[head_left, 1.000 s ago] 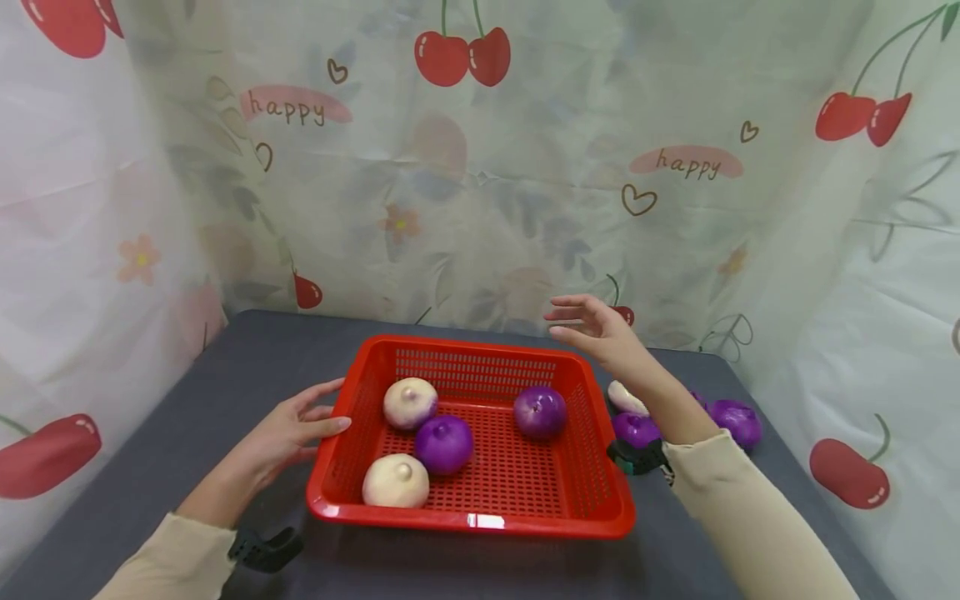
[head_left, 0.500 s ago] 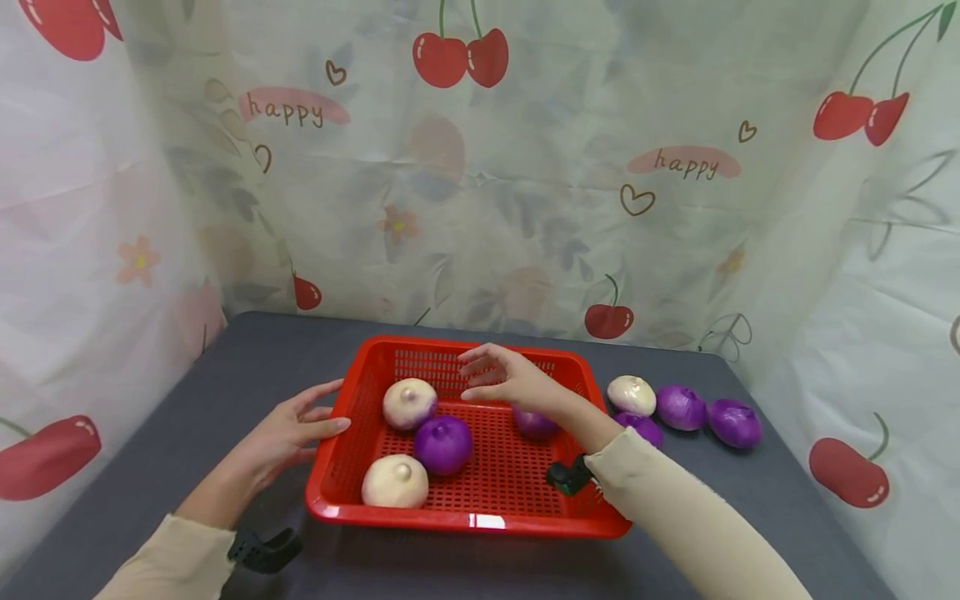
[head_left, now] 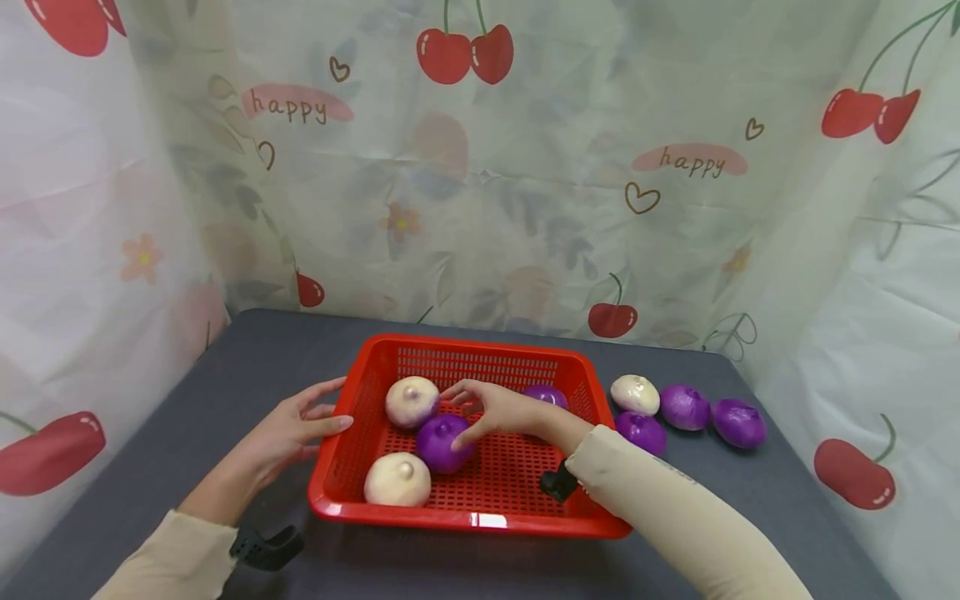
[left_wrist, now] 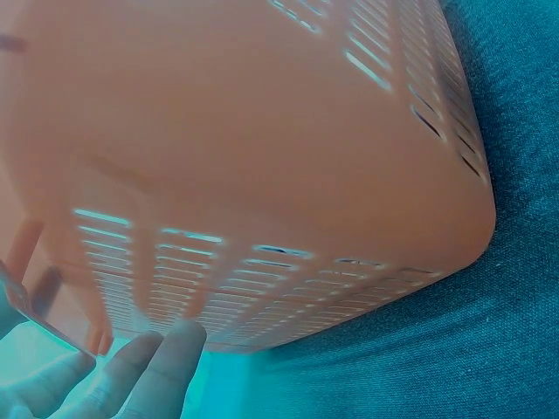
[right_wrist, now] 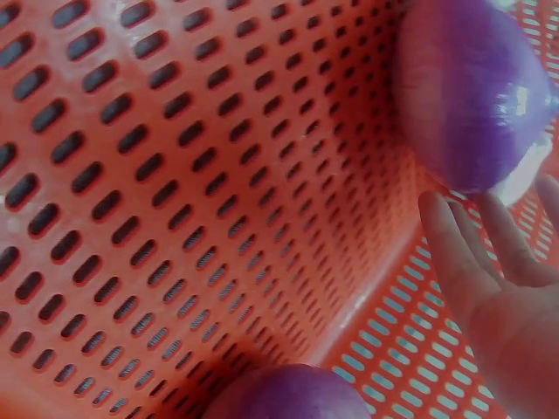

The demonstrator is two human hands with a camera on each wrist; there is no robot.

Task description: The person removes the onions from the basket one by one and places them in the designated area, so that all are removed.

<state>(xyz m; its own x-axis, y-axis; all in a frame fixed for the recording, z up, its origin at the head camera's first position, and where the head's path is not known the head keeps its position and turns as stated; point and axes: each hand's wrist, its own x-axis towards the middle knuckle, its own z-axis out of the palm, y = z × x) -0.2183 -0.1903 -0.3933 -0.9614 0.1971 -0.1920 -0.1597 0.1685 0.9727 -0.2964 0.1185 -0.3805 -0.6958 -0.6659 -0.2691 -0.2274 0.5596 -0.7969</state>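
Observation:
A red plastic basket [head_left: 551, 523] stands on the dark table with several onions in it. My right hand [head_left: 501, 410] is inside, its thumb and fingers spread around a purple onion [head_left: 437, 442] near the middle. In the right wrist view the fingertips [right_wrist: 432, 209] are right at the side of a purple onion [right_wrist: 467, 96]. My left hand [head_left: 285, 433] touches the basket's left side, thumb at the rim, fingers extended. In the left wrist view those fingers [left_wrist: 170, 367] lie along the slotted wall. A white onion with a purple side [head_left: 409, 400] and a white onion [head_left: 397, 480] flank the middle one.
Another purple onion [head_left: 546, 393] lies at the basket's right, partly behind my right forearm. On the table right of the basket sit a white onion [head_left: 635, 394] and purple onions [head_left: 683, 407]. A cherry-print curtain [head_left: 480, 208] encloses the table's back and sides.
My right hand has moved left and down from above the basket's back right corner to the middle purple onion. The left hand stays at the basket's left side.

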